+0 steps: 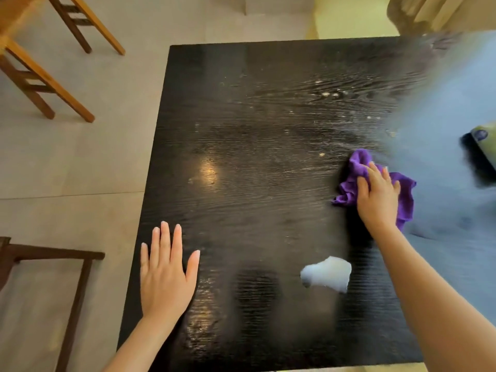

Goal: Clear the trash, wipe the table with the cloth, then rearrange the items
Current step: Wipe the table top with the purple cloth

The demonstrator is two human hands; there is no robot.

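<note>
Our right hand [377, 196] presses palm-down on the crumpled purple cloth [357, 173], whose long axis runs from upper left to lower right on the right side of the dark table [255, 130], while our left hand [166, 275] lies flat, fingers spread, near the table's left edge.

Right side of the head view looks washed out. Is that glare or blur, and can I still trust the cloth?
Head view: bluish glare hazes the right of the table; a green item there is blurred. The purple cloth under the right hand stays readable. A small light reflection sits mid-table.
</note>
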